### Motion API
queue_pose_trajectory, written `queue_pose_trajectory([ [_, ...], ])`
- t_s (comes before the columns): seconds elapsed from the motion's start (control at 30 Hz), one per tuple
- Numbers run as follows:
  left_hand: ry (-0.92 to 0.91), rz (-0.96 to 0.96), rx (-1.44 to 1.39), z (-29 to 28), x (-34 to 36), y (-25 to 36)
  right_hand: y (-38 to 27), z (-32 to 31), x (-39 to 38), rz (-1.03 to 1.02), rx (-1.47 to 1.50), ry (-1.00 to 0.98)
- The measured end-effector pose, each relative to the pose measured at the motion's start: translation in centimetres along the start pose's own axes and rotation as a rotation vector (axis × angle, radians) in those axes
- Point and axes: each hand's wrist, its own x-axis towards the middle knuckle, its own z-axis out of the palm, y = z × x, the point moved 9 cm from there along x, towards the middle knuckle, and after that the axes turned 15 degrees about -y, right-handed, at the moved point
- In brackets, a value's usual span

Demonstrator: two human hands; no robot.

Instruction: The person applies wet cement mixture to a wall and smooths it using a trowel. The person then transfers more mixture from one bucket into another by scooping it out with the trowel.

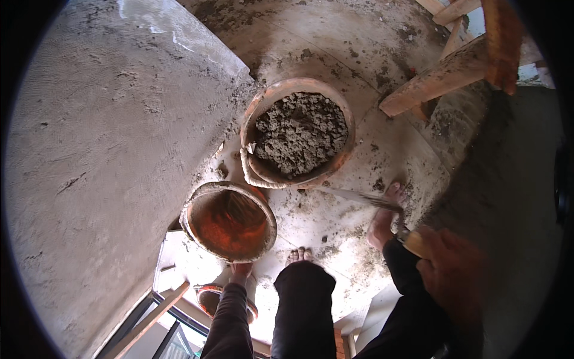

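Observation:
My left hand (241, 269) is at the near rim of an orange bucket (186, 222), its fingers mostly hidden under the edge. Thin grey residue coats the rim, and the wet-looking inside shows orange. In my right hand (451, 266) is a trowel (382, 202), gripped by its pale wooden handle, the blade pointing left above the floor. Just beyond the orange bucket stands a larger mortar-caked bucket (348, 143), with a rope-like handle hanging at its near left side. Crumbly grey mortar (302, 133) fills much of it.
A rough plastered wall (113, 131) rises along the left. Wooden beams (439, 78) stand at the far right. Mortar crumbs dot the pale floor (359, 257), where my bare feet rest. Another bucket (209, 299) sits behind my left forearm, near a wooden pole (146, 323).

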Motion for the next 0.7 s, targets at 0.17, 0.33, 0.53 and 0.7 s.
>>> queue_pose_trajectory([
  [0.17,-0.249,-0.041,-0.018,-0.8,-0.3,-3.5,-3.4,0.9,-0.2,-0.14,0.079,-0.096],
  [0.33,-0.213,-0.029,-0.136,-0.3,-6.2,2.8,-4.1,4.6,-1.1,-0.216,0.053,-0.041],
  [0.53,0.076,0.282,-0.383,-6.7,-21.4,9.5,-5.1,3.9,-6.5,-0.241,0.33,0.078],
  [0.7,0.232,0.402,-0.463,-14.6,-31.3,11.5,-7.9,-3.5,-12.9,-0.206,0.675,0.1],
])
